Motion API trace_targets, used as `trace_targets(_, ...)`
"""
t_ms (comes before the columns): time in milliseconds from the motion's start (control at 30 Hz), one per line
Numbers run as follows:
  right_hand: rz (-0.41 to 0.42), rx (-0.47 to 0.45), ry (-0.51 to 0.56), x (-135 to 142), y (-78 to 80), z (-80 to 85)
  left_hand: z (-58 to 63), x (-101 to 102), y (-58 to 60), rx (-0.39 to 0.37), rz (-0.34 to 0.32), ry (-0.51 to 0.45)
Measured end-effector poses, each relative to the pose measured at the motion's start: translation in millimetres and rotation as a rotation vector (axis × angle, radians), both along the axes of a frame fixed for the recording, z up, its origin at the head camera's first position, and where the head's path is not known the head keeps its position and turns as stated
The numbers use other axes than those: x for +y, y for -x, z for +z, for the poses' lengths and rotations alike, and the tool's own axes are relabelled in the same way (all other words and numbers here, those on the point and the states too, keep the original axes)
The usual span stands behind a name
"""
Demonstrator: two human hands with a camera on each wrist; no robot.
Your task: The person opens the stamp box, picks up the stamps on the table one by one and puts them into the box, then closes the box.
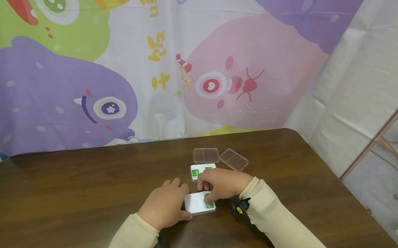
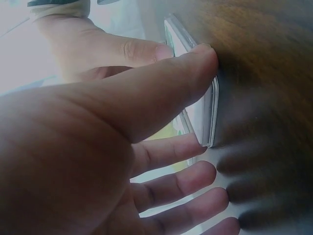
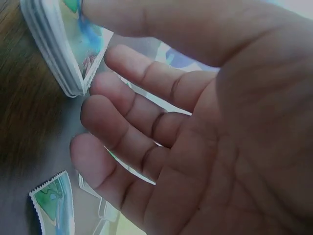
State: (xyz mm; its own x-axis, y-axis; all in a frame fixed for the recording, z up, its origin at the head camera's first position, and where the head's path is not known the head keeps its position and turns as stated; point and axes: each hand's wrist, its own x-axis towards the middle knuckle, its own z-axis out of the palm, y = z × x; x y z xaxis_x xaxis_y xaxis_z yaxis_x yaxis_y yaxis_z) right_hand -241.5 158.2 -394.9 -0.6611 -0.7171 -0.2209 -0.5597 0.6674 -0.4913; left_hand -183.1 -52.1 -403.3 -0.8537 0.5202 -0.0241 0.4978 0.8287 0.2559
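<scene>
A flat white case point(image 1: 195, 203) with clear plastic edges lies on the table in the head view. On its right end is a small colourful stamp point(image 1: 209, 204) with a perforated edge. My left hand point(image 1: 165, 203) holds the case's left end, thumb on the near edge and index finger at the far corner. My right hand point(image 1: 225, 182) presses its thumb on the stamp; its other fingers are loosely bent beyond the case. Another stamp point(image 3: 54, 203) shows low in the right wrist view. Behind the right hand sits a second white case point(image 1: 195, 173) with green stamps, partly hidden.
Two clear plastic lids point(image 1: 206, 155) lie farther back, the right one turned at an angle. The brown wooden table point(image 1: 63, 196) reaches a cartoon-printed cloth point(image 1: 161, 120) at the back. A pale flowered cloth hangs at the right.
</scene>
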Motion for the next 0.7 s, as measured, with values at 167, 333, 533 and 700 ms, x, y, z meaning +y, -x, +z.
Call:
trace_targets(167,0.012,0.009,-0.023,2,0.7,0.5,-0.6,0,0.0,0.009,-0.007,0.004)
trace_targets(333,-0.021,0.023,-0.087,7,-1.1,5.2,-0.1,0,0.5,0.018,-0.014,0.000)
trace_targets(533,-0.073,0.007,-0.158,4,-6.3,10.5,-0.6,0,0.6,0.018,-0.011,-0.005)
trace_targets(700,-0.086,0.007,-0.198,2,-7.7,9.4,-0.9,0,1.6,0.009,-0.006,-0.006)
